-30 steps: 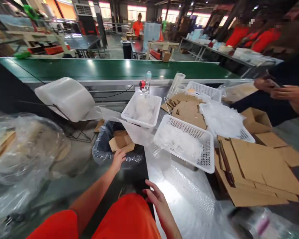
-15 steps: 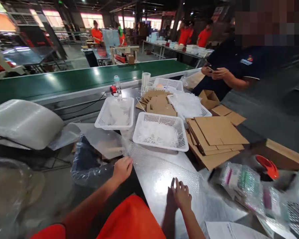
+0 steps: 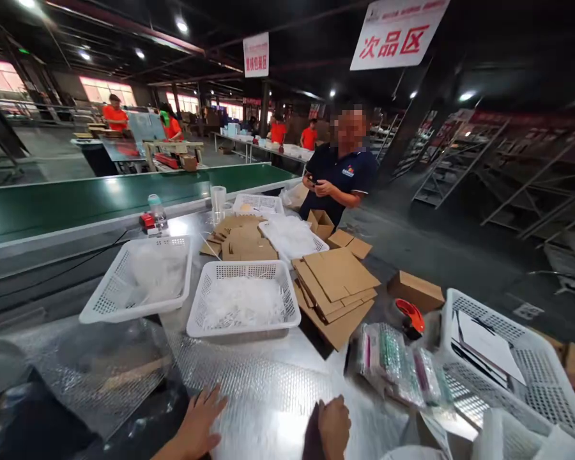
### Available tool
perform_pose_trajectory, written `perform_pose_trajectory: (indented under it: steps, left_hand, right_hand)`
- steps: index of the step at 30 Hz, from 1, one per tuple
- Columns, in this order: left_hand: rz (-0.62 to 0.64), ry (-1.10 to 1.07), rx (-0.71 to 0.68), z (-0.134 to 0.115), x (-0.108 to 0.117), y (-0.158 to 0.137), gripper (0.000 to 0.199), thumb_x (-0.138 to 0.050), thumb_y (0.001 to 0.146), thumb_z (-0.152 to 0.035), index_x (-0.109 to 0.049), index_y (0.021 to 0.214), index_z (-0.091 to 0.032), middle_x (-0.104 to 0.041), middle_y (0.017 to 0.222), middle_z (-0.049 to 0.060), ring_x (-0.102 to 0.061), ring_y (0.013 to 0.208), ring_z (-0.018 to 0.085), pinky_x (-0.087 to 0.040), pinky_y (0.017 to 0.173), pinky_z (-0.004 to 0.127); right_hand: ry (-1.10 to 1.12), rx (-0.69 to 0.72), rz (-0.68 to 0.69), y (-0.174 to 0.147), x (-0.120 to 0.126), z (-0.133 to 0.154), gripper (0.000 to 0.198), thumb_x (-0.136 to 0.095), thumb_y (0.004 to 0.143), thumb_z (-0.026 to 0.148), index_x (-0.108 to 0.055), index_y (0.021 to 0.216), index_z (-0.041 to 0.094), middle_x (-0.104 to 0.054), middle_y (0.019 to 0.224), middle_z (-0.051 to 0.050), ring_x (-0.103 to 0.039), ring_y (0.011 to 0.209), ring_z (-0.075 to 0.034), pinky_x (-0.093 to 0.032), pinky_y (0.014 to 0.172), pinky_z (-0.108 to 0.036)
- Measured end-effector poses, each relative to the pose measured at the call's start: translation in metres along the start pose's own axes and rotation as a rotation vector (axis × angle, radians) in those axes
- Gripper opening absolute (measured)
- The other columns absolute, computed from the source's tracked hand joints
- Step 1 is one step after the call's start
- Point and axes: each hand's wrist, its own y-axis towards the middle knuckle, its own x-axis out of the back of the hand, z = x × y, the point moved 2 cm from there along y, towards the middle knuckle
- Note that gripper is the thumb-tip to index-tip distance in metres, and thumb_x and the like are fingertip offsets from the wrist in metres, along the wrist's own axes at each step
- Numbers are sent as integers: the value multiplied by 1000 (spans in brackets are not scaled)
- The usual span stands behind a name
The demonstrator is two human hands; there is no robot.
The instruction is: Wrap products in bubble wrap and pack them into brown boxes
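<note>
leftmost, a sheet of bubble wrap [image 3: 268, 390] lies over the near end of the steel table [image 3: 186, 225], its far-left part hanging off the table edge; the left hand [image 3: 199, 425] comes in from the bottom edge, palm down, fingers spread and pointing up and to the right, flat on the wrap near the table's corner; it grips nothing. just right of it the right hand [image 3: 334, 423] rests on the same sheet, knuckles up, fingers curled under into a loose fist with its shadow beside it; whether anything sits inside the curl i cannot tell. beyond the hands, two white mesh baskets stand side by side: the left basket [image 3: 138, 281] and the middle basket [image 3: 244, 300], each with pale plastic film inside. further right lies a stack of flat cardboard [image 3: 338, 284], then a bundle of small packets [image 3: 397, 370] in clear plastic, a red tape dispenser [image 3: 409, 314] just behind them, and at the far right a large white basket [image 3: 508, 377] with papers in it. at the far end of the table a person in a dark shirt [image 3: 342, 179] stands with both hands held together at the chest; a green conveyor belt [image 3: 100, 198] runs along the table's far-left side.
</note>
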Motion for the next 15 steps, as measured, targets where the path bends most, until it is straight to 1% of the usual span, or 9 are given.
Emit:
perform_pose_trajectory:
  steps: [2,4,5,6,8,10,12,13,15]
  left_hand:
    - [14,32,3,-2,5,1,98,-59,56,-48,-33,151,-39,-14,165,0,-11,151,34,-12,120,51]
    - [27,53,-9,-7,12,-2,97,-57,57,-47,-35,151,-36,-19,164,1,-17,150,35,-16,119,52]
    - [17,59,-16,-10,15,-4,94,-55,59,-45,-36,150,-35,-22,164,2,-19,150,35,-17,119,53]
    - [8,66,-22,-15,17,-6,92,-55,60,-42,-37,150,-35,-26,163,2,-21,149,35,-18,119,54]
    - [-10,78,-56,-25,18,-11,87,-54,64,-33,-38,150,-32,-32,160,2,-27,148,34,-19,120,55]
    - [-35,68,-121,-38,17,-14,85,-55,67,-25,-39,150,-30,-33,160,4,-31,147,31,-22,120,53]
    - [-97,34,-178,-48,15,-16,82,-56,69,-20,-42,149,-29,-30,160,4,-31,147,29,-23,122,50]
    - [-157,13,-189,-52,16,-15,79,-56,71,-18,-44,148,-30,-29,160,4,-30,148,30,-22,122,50]
    - [-271,-7,-188,-57,19,-15,71,-54,76,-18,-48,146,-32,-29,160,1,-26,149,31,-20,124,51]
  right_hand:
    - [59,9,-1,4,-1,-4,31,-42,87,29,-68,94,15,-71,92,-21,-72,88,-33,-54,76,-44]
    - [112,12,16,9,-2,-5,24,-46,83,29,-67,75,21,-70,79,-16,-72,78,-32,-54,70,-43]
    - [134,9,23,12,-2,-6,24,-46,82,31,-65,70,22,-69,76,-15,-72,75,-32,-54,69,-43]
    - [154,10,23,15,1,-6,24,-46,82,31,-63,68,22,-69,77,-15,-72,76,-33,-54,70,-43]
    - [207,32,18,23,14,-12,26,-41,84,33,-62,75,22,-71,85,-14,-72,84,-30,-53,76,-41]
    - [273,38,15,35,40,-29,29,-34,86,35,-59,82,23,-73,88,-12,-71,82,-26,-52,76,-36]
    - [304,-27,-17,50,77,-60,31,-30,87,42,-56,82,25,-73,79,-9,-69,66,-26,-51,65,-37]
    - [289,-80,-48,59,97,-80,30,-34,84,46,-56,79,27,-73,76,-9,-69,66,-27,-50,63,-38]
    - [240,-59,-193,79,137,-121,27,-44,78,50,-60,77,29,-73,73,-8,-69,69,-29,-50,63,-38]
